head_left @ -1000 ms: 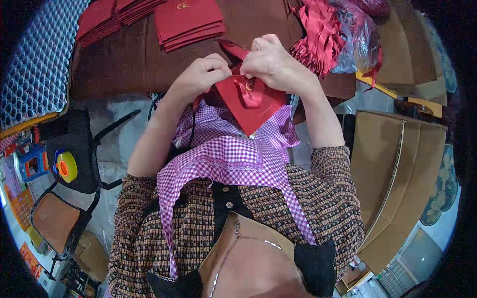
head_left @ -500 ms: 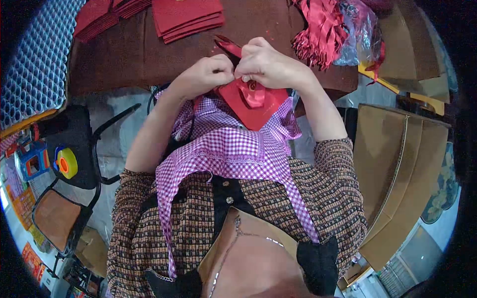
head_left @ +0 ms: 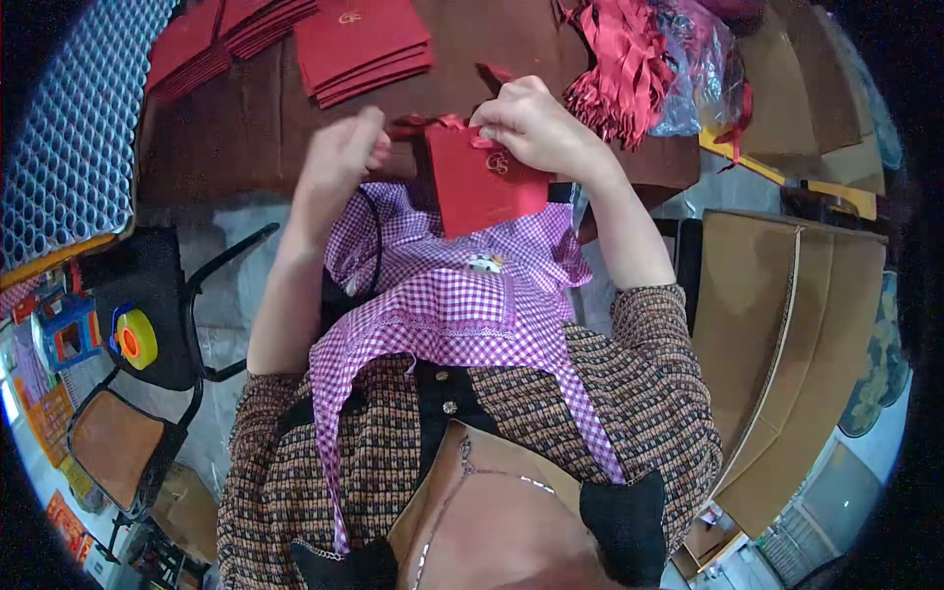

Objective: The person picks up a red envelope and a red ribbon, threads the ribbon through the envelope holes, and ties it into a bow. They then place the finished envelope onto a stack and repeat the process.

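Note:
A small red gift bag (head_left: 487, 192) with a gold monogram hangs tilted above my lap, in front of the checked apron. A red satin ribbon (head_left: 447, 122) runs along its top edge, with loose ends sticking out to the left and upward. My right hand (head_left: 531, 123) pinches the ribbon and the bag's top edge between thumb and fingers. My left hand (head_left: 342, 162) is raised to the left of the bag, apart from it. Its fingers look curled but are blurred by motion, and nothing shows in them.
On the brown table (head_left: 265, 138) lie a stack of red bags (head_left: 364, 49), more red bags (head_left: 187, 49) at far left, and a bundle of red ribbons (head_left: 624, 74) beside clear plastic. Cardboard boxes (head_left: 787, 324) stand at right. A chair (head_left: 128, 442) holds yellow tape (head_left: 136, 339).
My left hand has let go at the ribbon and moved left, away from the bag. The bag has turned more upright, its monogram now uncovered. My right hand still grips its top.

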### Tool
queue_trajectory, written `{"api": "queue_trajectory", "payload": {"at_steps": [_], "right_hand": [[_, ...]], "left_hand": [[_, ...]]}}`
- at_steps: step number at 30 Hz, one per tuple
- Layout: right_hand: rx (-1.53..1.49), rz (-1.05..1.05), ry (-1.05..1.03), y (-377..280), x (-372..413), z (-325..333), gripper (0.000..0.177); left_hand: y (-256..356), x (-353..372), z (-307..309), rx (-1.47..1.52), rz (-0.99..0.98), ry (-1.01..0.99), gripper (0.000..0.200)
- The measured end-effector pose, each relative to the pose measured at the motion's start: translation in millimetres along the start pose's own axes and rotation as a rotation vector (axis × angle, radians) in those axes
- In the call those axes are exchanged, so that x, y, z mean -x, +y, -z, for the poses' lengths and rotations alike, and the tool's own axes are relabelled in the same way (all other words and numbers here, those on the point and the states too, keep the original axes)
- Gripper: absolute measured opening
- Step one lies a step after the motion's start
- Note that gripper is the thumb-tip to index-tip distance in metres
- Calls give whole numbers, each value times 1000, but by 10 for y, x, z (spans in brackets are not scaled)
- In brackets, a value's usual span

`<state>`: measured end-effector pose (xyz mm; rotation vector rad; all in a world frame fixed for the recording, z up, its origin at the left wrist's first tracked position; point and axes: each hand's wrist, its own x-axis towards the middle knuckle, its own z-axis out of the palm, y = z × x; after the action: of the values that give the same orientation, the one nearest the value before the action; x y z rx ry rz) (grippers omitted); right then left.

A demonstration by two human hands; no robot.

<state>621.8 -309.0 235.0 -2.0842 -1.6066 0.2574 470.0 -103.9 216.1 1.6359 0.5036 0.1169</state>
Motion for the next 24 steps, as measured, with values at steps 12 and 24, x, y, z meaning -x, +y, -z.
{"api": "queue_trajectory", "payload": {"at_steps": [12,24], "right_hand": [[-285,-224,35,-66,-186,50,23],[-438,-360,112,95,-334,-125,21]], "left_hand": [[-299,-41,-450,197,-23,-335,24],[-132,3,-359,329,20,-503,31]]}}
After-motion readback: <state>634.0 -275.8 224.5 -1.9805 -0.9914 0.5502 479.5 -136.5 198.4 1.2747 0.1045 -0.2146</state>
